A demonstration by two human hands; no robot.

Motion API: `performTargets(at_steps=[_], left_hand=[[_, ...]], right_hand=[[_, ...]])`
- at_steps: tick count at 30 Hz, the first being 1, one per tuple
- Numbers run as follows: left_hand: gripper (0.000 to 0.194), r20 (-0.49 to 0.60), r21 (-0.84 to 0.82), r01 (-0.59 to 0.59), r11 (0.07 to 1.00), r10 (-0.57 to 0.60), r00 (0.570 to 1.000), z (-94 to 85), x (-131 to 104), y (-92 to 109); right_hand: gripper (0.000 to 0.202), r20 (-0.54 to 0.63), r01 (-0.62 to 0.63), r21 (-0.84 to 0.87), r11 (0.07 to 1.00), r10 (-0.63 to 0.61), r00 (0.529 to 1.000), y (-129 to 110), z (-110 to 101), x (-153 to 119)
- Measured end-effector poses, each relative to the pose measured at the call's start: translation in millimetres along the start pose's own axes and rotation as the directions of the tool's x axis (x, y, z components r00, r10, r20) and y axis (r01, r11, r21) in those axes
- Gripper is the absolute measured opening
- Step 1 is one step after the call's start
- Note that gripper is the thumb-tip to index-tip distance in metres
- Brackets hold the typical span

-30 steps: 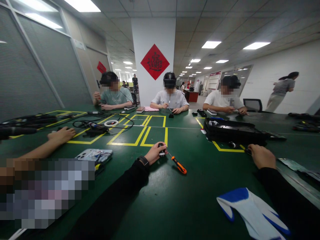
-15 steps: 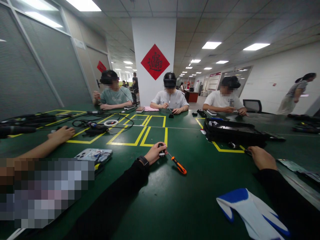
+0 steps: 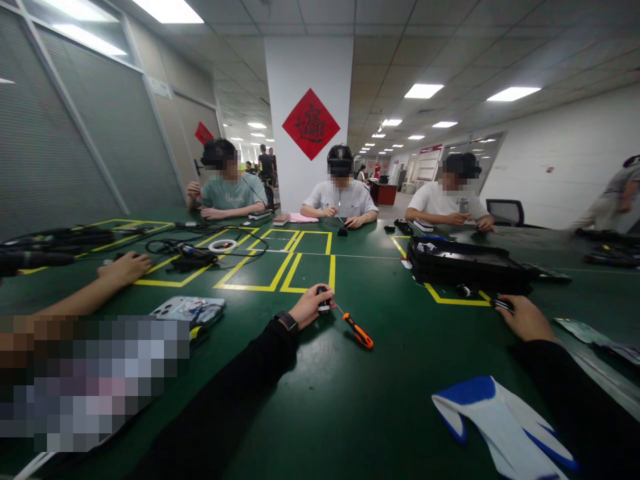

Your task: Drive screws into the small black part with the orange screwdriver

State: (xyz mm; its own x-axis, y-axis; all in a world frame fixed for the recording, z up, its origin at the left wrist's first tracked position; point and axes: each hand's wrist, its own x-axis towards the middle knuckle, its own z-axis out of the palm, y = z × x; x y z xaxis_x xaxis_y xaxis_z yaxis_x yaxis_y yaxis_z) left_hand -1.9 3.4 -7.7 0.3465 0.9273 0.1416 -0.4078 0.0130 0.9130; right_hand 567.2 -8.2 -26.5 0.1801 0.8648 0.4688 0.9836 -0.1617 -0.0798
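Note:
My left hand (image 3: 311,306), with a dark watch on its wrist, is closed around a small black cylindrical part (image 3: 324,301) near the middle of the green table. Just right of it lies an orange and black screwdriver (image 3: 358,331), its thin shaft pointing at my fingers. On the right, my right hand (image 3: 526,317) is closed on a dark, slim object (image 3: 503,304) whose full shape is partly hidden by the fingers. Left of that hand lies a small black round part (image 3: 465,291), in front of a black open case (image 3: 467,260).
White and blue gloves (image 3: 505,423) lie at the front right. Black cables (image 3: 185,251) and a white coil (image 3: 222,246) are at the left. A neighbour's arm (image 3: 80,290) reaches in from the left. Three people sit across the table (image 3: 350,400).
More of the dark slim object shows at my right hand, which has shifted slightly. My left hand stays in place. A walking person at far right has moved further right.

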Motion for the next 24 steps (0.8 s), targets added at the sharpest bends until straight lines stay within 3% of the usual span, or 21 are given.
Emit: performTargets(at_steps=[7,13,19,22,24], left_hand=[[0.024,-0.003,-0.01,0.006,1.0,-0.006,1.0,0.7,-1.2,1.5],[0.024,-0.011,0.003,0.0,1.0,0.0,1.0,0.9,-0.6,1.4],[0.023,-0.006,0.0,0.0,1.0,0.0,1.0,0.7,-0.5,1.0],[0.024,-0.012,0.003,0.011,1.0,-0.011,1.0,1.7,-1.4,2.1],[0.024,-0.021,-0.001,0.012,1.0,-0.012,1.0,2.8,-2.1,3.3]], right_hand=[[0.034,-0.007,-0.006,0.049,0.999,0.006,1.0,-11.9,-6.8,-1.8],[0.049,-0.057,-0.012,0.116,0.993,0.018,0.998,-20.5,-13.3,-5.2],[0.052,-0.025,-0.061,0.165,0.984,0.066,0.998,-30.2,-21.6,-11.3],[0.049,-0.007,-0.062,0.18,0.982,0.064,0.998,-39.6,-29.3,-16.3],[0.049,-0.068,-0.058,0.153,0.987,0.069,0.995,-50.8,-40.8,-17.2]])
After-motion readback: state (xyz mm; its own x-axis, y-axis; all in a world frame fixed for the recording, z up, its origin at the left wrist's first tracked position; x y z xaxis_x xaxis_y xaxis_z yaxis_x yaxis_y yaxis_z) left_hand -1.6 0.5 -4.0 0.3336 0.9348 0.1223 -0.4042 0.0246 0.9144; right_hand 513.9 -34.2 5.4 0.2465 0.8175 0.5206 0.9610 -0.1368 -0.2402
